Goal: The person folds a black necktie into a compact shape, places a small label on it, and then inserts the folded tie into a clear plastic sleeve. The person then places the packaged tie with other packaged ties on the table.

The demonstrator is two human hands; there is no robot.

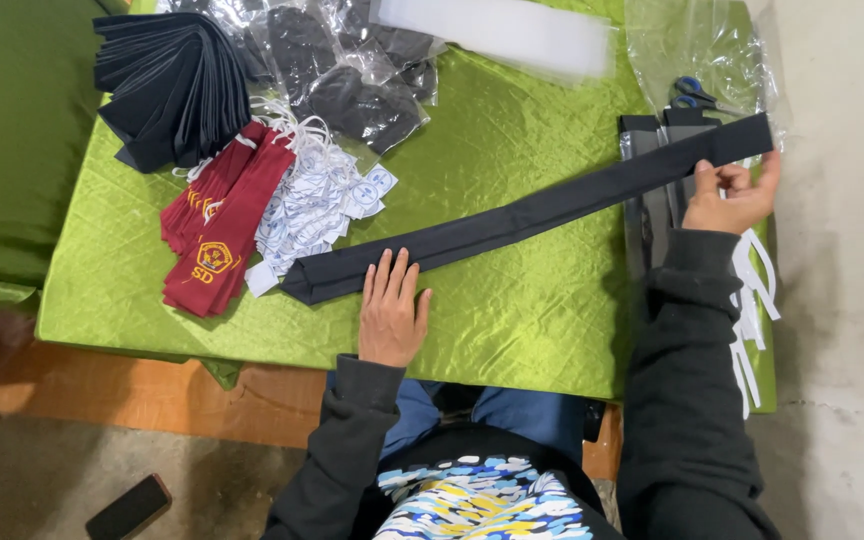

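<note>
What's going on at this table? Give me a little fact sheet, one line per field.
Surface: table with shiny green cloth
Left hand: flat, pressing the pointed end of the long black tie
Right hand: pinching the tie's other end near the table's edge
Tie: stretched out slantwise across the cloth
Stack at back left: black ties, fanned
Beside it: dark red ties with a yellow crest
Middle: white tags, bagged dark pieces
Back right: scissors
Floor: phone

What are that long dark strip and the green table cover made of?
The dark strip looks like matte woven cloth: it lies limp and flat, without shine. The green cover seems a satin-like fabric, glossy, with fine crinkles catching the light.
</note>
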